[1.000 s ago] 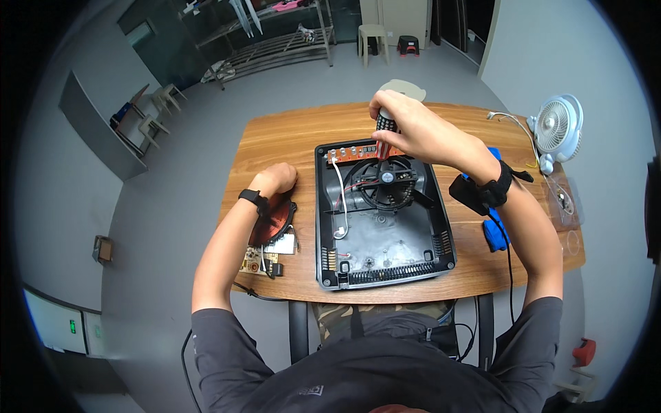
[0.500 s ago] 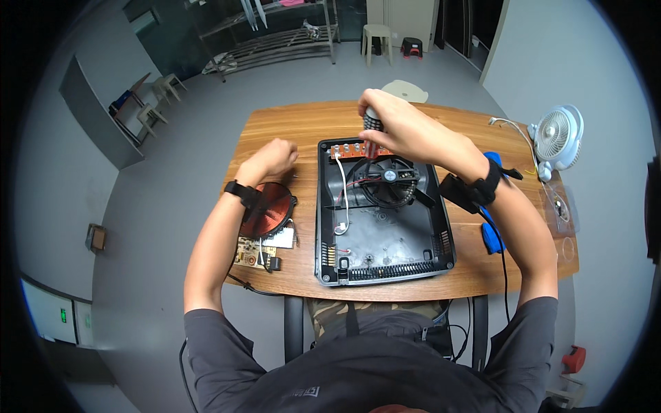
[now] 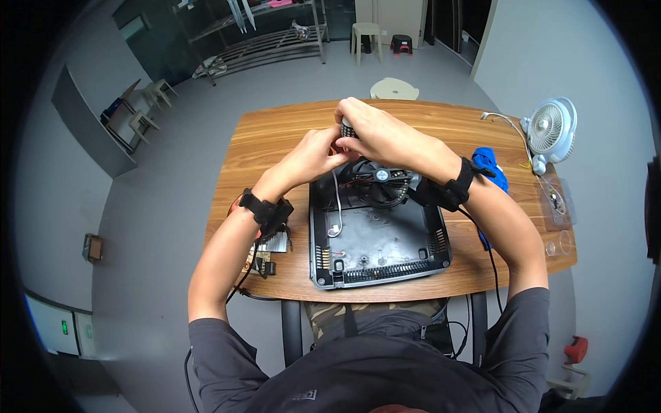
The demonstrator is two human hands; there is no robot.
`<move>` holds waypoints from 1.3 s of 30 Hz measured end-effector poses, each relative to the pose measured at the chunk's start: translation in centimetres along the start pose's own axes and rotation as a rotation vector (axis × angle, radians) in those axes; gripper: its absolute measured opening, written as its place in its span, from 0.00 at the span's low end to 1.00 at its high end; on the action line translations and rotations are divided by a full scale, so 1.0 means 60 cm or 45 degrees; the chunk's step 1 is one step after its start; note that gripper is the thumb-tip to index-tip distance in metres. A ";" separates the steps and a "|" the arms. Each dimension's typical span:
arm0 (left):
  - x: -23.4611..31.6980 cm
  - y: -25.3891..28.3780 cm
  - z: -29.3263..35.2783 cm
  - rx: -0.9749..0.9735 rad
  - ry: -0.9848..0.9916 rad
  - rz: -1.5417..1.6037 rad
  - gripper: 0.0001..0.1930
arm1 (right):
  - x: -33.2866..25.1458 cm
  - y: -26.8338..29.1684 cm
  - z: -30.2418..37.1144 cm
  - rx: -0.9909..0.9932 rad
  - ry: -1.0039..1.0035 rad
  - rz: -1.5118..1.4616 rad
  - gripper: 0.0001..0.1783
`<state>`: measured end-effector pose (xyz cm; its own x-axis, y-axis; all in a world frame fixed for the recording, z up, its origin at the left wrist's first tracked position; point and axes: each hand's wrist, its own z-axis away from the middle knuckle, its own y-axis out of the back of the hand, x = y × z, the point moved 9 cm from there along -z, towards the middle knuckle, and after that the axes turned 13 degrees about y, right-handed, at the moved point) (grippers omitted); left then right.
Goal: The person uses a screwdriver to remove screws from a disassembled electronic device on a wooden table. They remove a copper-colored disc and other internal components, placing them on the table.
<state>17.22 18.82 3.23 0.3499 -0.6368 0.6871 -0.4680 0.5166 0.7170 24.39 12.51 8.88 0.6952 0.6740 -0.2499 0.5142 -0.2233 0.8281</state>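
Note:
My right hand (image 3: pixel 368 134) is wrapped around a screwdriver (image 3: pixel 348 129) with a dark textured handle, above the far edge of a black appliance housing (image 3: pixel 379 241). Its shaft and tip are hidden by my hands. Beside it, my left hand (image 3: pixel 317 151) has its fingers pinched together close to the tool; what they hold, if anything, is hidden. Inside the housing sit a black cooling fan (image 3: pixel 383 177) and a white cable (image 3: pixel 338 199). The orange board at the housing's far end is covered by my hands.
Left of the housing, partly under my left forearm, lie a circuit board (image 3: pixel 258 265) with a metal heat sink (image 3: pixel 277 242) and a reddish coil (image 3: pixel 234 205). On the right are a blue cloth (image 3: pixel 490 165), a clear plastic tray (image 3: pixel 556 199) and a small white fan (image 3: pixel 549 129).
My left hand has moved from the table on the left to meet my right hand at the screwdriver. My right hand has shifted slightly left, still gripping it. The view has shifted a little.

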 end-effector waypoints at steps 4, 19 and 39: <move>0.004 -0.004 -0.002 -0.016 0.018 0.015 0.14 | 0.007 0.000 0.006 0.015 -0.002 0.005 0.20; -0.001 -0.014 -0.008 -0.033 0.055 0.001 0.14 | 0.009 0.003 0.010 0.010 0.020 0.029 0.19; -0.024 -0.023 -0.026 -0.189 0.260 0.173 0.14 | 0.018 0.000 -0.006 -0.206 -0.064 0.165 0.16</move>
<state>18.63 19.88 1.43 0.4555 -0.4350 0.7767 -0.4030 0.6772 0.6156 24.97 13.46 8.80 0.7764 0.6102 -0.1573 0.3344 -0.1874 0.9236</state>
